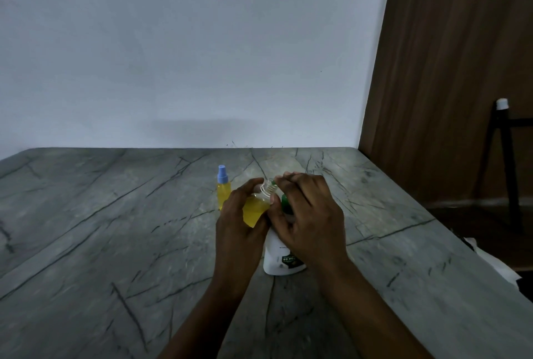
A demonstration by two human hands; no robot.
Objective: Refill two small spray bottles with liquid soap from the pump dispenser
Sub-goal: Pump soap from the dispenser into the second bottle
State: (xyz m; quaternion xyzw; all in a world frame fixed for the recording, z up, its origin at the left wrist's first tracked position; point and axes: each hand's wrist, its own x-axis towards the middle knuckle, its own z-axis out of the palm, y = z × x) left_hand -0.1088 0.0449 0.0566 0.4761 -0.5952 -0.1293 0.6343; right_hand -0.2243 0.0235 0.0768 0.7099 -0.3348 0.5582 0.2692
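My left hand grips a small clear spray bottle of yellow liquid, tilted, its bare threaded neck pointing up and right with no cap on it. My right hand lies over the green pump head of the white soap dispenser, fingertips at the bottle's neck; most of the pump is hidden under the hand. A second small spray bottle, yellow with a blue spray cap, stands upright on the table just left of my left hand.
All of this is on a grey veined stone table against a white wall. A wooden panel and a dark chair frame are at the right, beyond the table's right edge. White paper lies beside that edge.
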